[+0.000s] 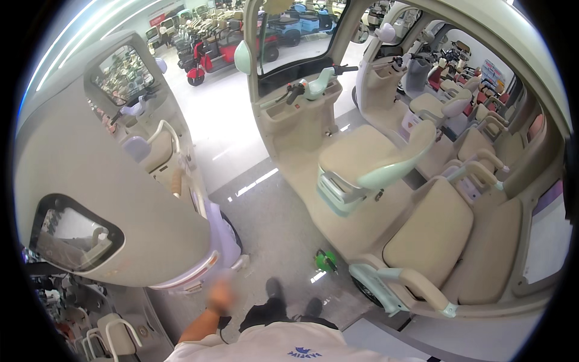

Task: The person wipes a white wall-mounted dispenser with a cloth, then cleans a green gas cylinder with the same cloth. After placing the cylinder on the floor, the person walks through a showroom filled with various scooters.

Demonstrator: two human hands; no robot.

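My left hand [221,296] reaches forward at the lower left, its fingers blurred, so whether it holds anything cannot be told. It is nearest to the rear corner of a grey and lilac enclosed tricycle, by the tail light [206,270]. Below the wrist, a small dark item with a thin cord [222,334] shows in part. My right hand is out of view. Ahead and to the right stands an open-sided tricycle with a mint-trimmed driver's seat [362,151] and a beige rear bench [429,226]. A green object with black parts [325,261] lies on the floor beside it.
Grey floor [276,217] runs between the two tricycles. The right one has a projecting armrest [423,280] and handlebars [319,83]. More cabin tricycles line up to the right. A red scooter [196,63] stands farther back. Beige seats [117,335] show at lower left.
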